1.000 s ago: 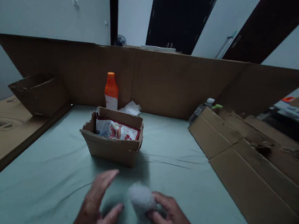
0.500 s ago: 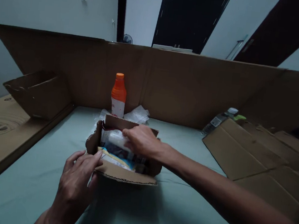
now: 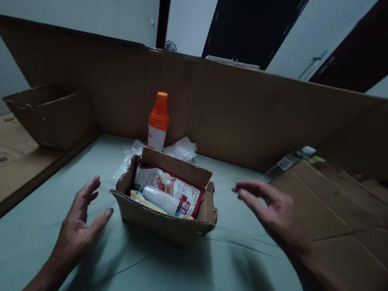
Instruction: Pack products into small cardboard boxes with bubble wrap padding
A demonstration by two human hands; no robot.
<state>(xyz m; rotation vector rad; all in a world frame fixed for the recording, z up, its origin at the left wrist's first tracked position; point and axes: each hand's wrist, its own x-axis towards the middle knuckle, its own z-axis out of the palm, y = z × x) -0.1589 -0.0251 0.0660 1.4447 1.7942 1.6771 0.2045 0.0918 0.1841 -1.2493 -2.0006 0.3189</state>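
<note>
A small open cardboard box stands on the pale green sheet. Inside it lie a red-and-white packet and a clear bubble-wrapped bundle, with a yellow-edged item under them. My left hand hovers open just left of the box, fingers spread, touching nothing. My right hand hangs open to the right of the box, fingers pointing left, holding nothing.
An orange bottle and crumpled clear plastic stand behind the box against a tall cardboard wall. Flat cardboard sheets lie at the right with a water bottle. Another open carton sits at the left.
One second ago my right hand held a white wrapped bundle near me. It went into the box while my left hand steadied the box rim. Both hands have now pulled away, empty.
</note>
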